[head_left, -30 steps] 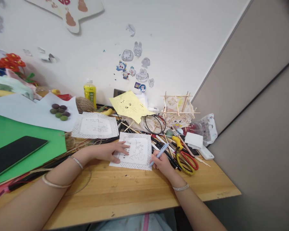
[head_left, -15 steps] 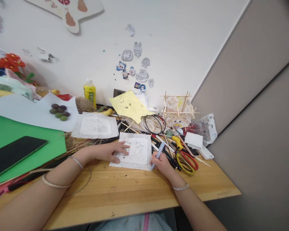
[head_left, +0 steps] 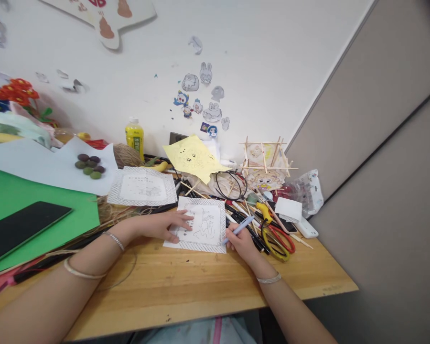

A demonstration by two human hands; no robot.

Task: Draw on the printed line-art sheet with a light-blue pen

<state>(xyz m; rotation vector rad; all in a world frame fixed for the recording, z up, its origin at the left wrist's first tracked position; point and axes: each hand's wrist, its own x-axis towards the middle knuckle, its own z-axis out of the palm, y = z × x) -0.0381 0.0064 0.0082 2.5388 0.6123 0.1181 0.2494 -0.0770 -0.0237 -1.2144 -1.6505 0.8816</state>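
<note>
A white sheet of paper (head_left: 215,217) with a line drawing and a hatched border lies on the wooden table. Across its left part rests my left hand (head_left: 168,225), fingers spread and flat on the paper. My right hand (head_left: 239,242) is closed around a light blue pen (head_left: 244,223) at the sheet's right edge. The pen leans to the right, its lower end over the paper's lower right border. Left of the sheet lies a second bordered drawing (head_left: 143,186), which no hand touches.
Pens, sticks and scissors (head_left: 276,242) with yellow and red handles crowd the right side. Behind stand a stick frame (head_left: 263,165) and a yellow bottle (head_left: 134,138). A black tablet (head_left: 28,229) lies on green paper (head_left: 82,205) at left. The table (head_left: 200,291) ends near my body.
The pen has tipped from nearly upright to a slant toward the right in my right hand. My left hand stays in place on the paper.
</note>
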